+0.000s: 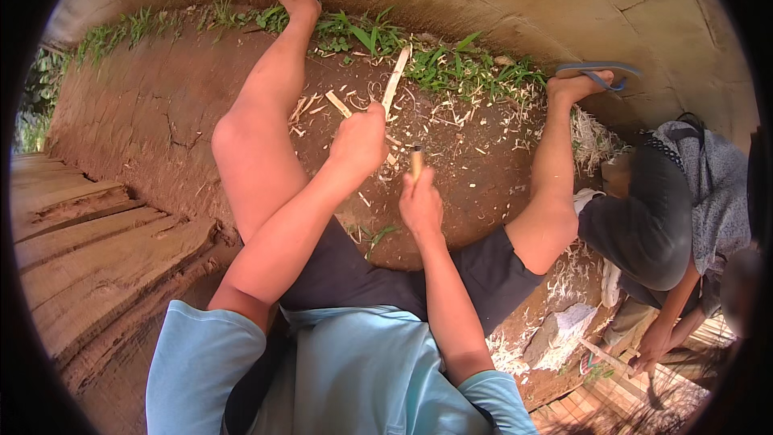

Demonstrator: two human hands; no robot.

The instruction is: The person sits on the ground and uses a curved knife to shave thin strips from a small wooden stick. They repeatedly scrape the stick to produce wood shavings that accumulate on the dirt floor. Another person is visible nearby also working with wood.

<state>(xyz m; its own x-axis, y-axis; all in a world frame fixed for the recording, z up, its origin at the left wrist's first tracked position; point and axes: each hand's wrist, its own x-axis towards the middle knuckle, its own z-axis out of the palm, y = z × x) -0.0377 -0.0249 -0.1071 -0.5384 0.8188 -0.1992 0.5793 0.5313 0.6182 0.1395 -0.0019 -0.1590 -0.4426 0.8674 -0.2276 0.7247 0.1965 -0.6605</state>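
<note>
Between my spread knees, my left hand (361, 142) is closed around a pale, flat wooden strip (396, 80). The strip slants up and away from the fist toward the grass. Lower and to the right, my right hand (421, 205) grips a short tan wooden handle (416, 163) with a dark end pointing away from me. No blade shows, and the rest of that tool is hidden in the fingers. The handle and the strip are apart. Beside my left fist lies a short wood piece (338, 104), on ground strewn with shavings (451, 117).
A tan wall (515, 0) runs across the far side, with grass (459, 64) at its foot. Rough planks (105, 234) lie at the left. Close on the right, another person (644, 217) sits, their hands (651, 348) on a wooden piece.
</note>
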